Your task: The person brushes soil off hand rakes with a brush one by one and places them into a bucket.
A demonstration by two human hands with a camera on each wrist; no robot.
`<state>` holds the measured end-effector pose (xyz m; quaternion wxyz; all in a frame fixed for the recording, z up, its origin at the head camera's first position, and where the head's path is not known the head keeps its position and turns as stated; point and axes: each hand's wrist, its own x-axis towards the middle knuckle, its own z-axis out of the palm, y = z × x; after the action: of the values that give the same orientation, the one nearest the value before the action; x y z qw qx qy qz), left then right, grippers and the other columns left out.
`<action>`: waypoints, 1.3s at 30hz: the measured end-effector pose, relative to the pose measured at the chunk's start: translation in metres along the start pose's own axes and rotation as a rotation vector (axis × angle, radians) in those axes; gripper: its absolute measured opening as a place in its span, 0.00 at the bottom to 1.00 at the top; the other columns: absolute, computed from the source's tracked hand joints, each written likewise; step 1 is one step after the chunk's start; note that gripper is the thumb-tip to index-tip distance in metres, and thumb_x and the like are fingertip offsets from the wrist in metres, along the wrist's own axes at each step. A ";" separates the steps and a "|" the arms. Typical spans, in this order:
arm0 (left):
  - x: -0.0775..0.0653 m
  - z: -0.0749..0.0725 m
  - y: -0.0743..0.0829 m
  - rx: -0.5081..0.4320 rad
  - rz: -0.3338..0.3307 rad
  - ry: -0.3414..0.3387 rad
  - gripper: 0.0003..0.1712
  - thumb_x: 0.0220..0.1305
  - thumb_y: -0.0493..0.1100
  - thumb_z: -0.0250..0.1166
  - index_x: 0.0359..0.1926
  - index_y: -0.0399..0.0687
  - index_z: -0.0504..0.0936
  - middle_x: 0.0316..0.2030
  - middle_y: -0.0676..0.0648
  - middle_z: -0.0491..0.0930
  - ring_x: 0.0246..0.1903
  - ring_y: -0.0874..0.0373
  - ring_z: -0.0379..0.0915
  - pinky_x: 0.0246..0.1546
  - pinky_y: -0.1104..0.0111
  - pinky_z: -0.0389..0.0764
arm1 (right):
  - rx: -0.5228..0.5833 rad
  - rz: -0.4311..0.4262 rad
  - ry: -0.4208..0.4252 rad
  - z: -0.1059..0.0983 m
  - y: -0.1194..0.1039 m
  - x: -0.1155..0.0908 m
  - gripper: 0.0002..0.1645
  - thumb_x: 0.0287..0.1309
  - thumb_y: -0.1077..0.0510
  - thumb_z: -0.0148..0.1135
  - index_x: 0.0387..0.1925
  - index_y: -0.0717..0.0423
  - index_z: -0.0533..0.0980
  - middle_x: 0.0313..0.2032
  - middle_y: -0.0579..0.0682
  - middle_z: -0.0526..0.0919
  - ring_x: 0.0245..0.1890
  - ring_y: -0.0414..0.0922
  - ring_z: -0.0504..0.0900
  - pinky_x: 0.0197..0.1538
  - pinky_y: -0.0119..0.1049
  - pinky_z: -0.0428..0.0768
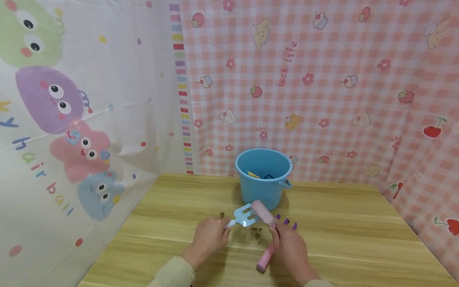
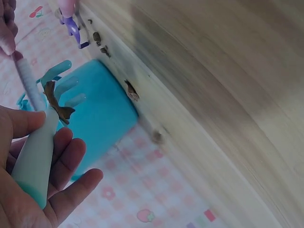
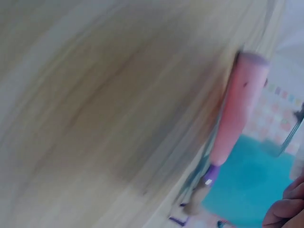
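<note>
My left hand [image 1: 209,240] grips the pale handle of a small light-blue garden fork [image 1: 244,217]. Caught on the fork's tines in the left wrist view is a brown scrap [image 2: 59,105], like dry leaf or soil. With my right hand [image 1: 291,248] I hold a pink brush [image 1: 263,214], its fuzzy head close to the fork's tines; whether they touch I cannot tell. Below the right hand lies a hand rake [image 3: 240,104] with a pink handle and purple tines. Dark crumbs [image 1: 256,235] are scattered on the table between the hands.
A blue bucket [image 1: 263,193] stands upright just beyond the tools, with a yellow piece [image 1: 253,174] and a dark blue one inside. Another crumb [image 1: 222,215] lies left of the fork. Patterned cloths hang behind and beside the wooden table [image 1: 344,239].
</note>
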<state>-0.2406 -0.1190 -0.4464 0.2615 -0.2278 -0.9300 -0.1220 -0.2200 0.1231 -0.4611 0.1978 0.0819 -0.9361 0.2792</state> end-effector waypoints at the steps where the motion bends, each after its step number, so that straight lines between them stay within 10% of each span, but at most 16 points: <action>1: 0.001 0.000 0.001 -0.001 0.004 -0.004 0.12 0.56 0.42 0.70 0.22 0.51 0.75 0.17 0.53 0.71 0.15 0.59 0.68 0.13 0.66 0.65 | 0.007 -0.019 0.003 0.001 -0.003 -0.001 0.20 0.66 0.57 0.60 0.56 0.61 0.78 0.42 0.62 0.86 0.39 0.64 0.84 0.37 0.60 0.79; 14: -0.005 0.007 0.003 -0.005 -0.035 -0.056 0.13 0.57 0.42 0.69 0.21 0.53 0.74 0.16 0.55 0.68 0.15 0.59 0.67 0.13 0.66 0.65 | -0.039 0.067 0.017 0.005 0.008 -0.007 0.18 0.65 0.56 0.62 0.54 0.57 0.80 0.38 0.59 0.86 0.33 0.61 0.85 0.30 0.56 0.78; 24: 0.000 0.005 0.006 -0.029 -0.074 -0.057 0.16 0.58 0.40 0.68 0.18 0.53 0.71 0.16 0.56 0.67 0.16 0.62 0.65 0.15 0.66 0.65 | -0.083 -0.217 0.113 0.014 -0.013 -0.021 0.18 0.60 0.57 0.67 0.52 0.55 0.80 0.26 0.45 0.77 0.17 0.47 0.76 0.19 0.41 0.72; 39: 0.003 0.003 0.005 -0.010 -0.095 -0.053 0.16 0.57 0.40 0.68 0.18 0.52 0.71 0.15 0.54 0.71 0.16 0.56 0.70 0.15 0.64 0.67 | -0.099 -0.064 0.080 0.012 -0.003 -0.021 0.20 0.64 0.56 0.63 0.56 0.58 0.79 0.38 0.55 0.85 0.28 0.58 0.83 0.29 0.51 0.79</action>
<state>-0.2416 -0.1122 -0.4473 0.2294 -0.1879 -0.9457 -0.1329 -0.2045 0.1149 -0.4779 0.2475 0.0907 -0.9370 0.2293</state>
